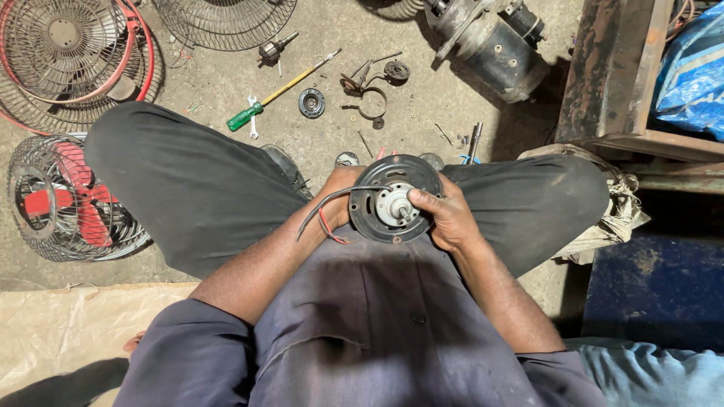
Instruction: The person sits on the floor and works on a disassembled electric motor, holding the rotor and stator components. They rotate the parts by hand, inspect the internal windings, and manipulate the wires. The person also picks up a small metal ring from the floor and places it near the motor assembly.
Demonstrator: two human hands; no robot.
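Note:
I hold a round black fan motor (394,197) over my lap, its pale hub and short shaft facing up. My left hand (339,197) grips the motor's left side, mostly hidden behind it. My right hand (446,215) clasps the right rim, with the thumb reaching to the shaft in the middle. Red and black wires (326,218) trail from the motor's left edge across my left wrist.
On the concrete floor ahead lie a green-handled screwdriver (279,93), a small spanner (253,117), a round black part (311,102), a clamp ring (372,102) and loose screws. Fan guards (64,53) and a red-bladed fan (72,200) sit left. A large motor (490,41) and rusty metal frame (611,75) stand right.

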